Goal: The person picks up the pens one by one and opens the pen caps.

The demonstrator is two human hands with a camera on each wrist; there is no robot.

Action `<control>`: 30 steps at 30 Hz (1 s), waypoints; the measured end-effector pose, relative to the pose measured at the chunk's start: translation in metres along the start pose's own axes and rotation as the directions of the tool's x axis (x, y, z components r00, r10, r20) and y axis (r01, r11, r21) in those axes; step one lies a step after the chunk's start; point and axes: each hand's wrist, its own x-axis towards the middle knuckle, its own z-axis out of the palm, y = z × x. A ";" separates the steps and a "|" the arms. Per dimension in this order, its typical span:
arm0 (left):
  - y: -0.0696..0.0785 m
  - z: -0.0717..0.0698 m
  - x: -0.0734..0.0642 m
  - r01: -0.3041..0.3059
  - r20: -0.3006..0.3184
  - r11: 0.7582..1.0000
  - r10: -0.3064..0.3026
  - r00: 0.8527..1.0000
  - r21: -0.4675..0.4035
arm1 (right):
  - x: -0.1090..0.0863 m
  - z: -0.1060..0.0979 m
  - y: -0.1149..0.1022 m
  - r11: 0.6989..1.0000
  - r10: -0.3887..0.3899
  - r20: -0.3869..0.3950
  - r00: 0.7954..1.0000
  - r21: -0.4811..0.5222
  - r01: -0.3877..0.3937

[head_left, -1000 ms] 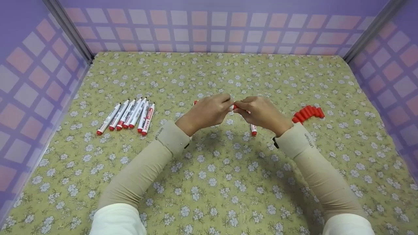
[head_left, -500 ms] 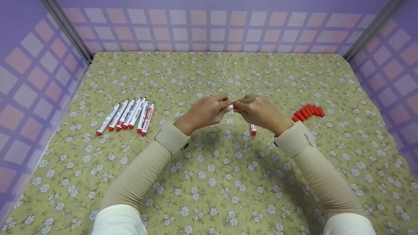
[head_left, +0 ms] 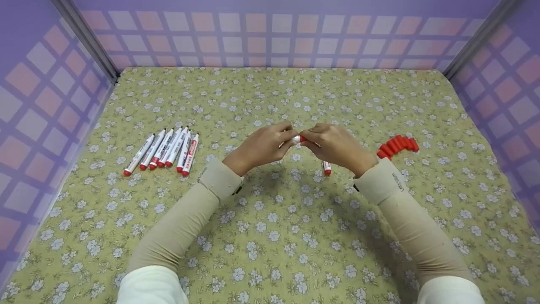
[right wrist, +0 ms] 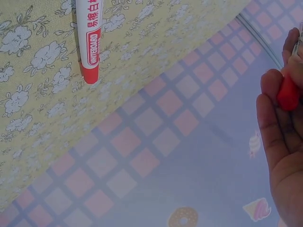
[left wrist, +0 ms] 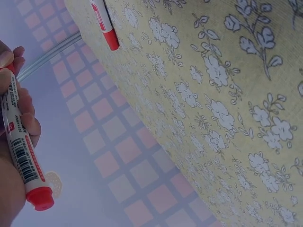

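In the head view my left hand (head_left: pixel 263 143) and right hand (head_left: pixel 335 145) meet above the middle of the table. My left hand grips a whiteboard marker (left wrist: pixel 23 146), its white barrel printed with a barcode and its red end plug showing in the left wrist view. At the marker's other end, the fingertips of my right hand pinch the red cap (right wrist: pixel 288 93). The head view shows only a short white piece and some red between the hands. Another whiteboard marker (head_left: pixel 327 168) lies on the cloth under my right hand, partly hidden by it.
To the left, several uncapped markers (head_left: pixel 141 155) lie side by side, dark tips pointing away. Several loose red caps (head_left: pixel 396 145) form a curved row on the right. A flowered cloth (head_left: pixel 270 236) covers the table, with checked purple walls (head_left: pixel 270 38) at the back and sides.
The marker's red end, visible left of my left hand a second ago, is now hidden behind it. Both hands keep their hold and have barely shifted.
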 end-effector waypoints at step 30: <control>-0.025 -0.016 -0.019 0.380 -0.039 0.918 -0.386 0.922 -0.114 | -0.011 -0.005 0.008 0.999 0.040 -0.017 0.999 0.002 -0.040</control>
